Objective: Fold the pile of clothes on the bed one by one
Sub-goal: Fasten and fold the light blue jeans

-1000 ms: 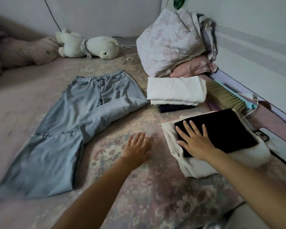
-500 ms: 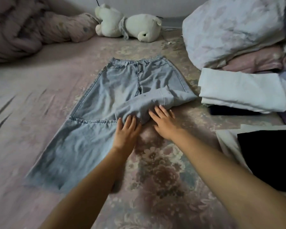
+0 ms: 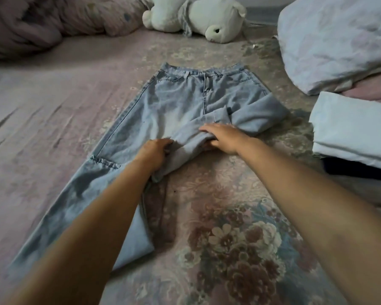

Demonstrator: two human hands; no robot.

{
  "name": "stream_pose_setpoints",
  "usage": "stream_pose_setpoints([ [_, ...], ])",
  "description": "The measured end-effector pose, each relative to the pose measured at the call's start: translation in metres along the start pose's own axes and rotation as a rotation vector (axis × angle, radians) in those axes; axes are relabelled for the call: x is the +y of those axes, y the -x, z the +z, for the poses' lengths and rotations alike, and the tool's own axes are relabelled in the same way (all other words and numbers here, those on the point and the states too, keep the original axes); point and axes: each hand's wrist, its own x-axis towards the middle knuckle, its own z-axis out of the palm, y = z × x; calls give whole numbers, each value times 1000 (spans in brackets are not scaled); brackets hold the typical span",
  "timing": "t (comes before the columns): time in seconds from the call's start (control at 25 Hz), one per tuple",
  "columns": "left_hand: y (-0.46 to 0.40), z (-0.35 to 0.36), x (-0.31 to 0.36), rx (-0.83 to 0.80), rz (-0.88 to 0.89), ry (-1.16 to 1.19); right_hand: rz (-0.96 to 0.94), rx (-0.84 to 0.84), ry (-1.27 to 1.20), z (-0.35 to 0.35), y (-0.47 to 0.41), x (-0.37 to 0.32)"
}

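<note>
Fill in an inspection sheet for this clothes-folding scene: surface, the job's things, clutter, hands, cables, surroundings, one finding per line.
Surface: bed sheet, pink with a floral print, wrinkled at the left.
Job's things: light blue jeans lying front up, waistband away from the person, one leg doubled back across the other; folded white garment at the right on a dark one.
Clutter: white teddy bear lying at the far edge.
Hands: left hand grips the doubled-back leg; right hand holds the same leg, fingers on top.
Cables: nothing seen.
Surroundings: rumpled pink blanket far left; folded pale quilt far right.
</note>
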Motion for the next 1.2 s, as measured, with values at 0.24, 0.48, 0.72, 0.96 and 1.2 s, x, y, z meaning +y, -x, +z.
stream_pose_setpoints([
  [0.24, 19, -8, 4, 544, 407, -104, 145, 201, -243, -37, -25, 3],
  [0.48, 20, 5, -3, 409, 712, -507, 188, 376, 270, -25, -30, -21],
  [0.72, 15, 43, 39, 505, 1046, -633, 11, 47, 77, -18, 1, 9],
  [0.96, 48, 14, 98, 729, 328, 223, 10, 75, 214, 1, 53, 13],
  [1.2, 132, -34, 118, 570, -60, 1098, 45, 732, -121, 38, 134, -47],
])
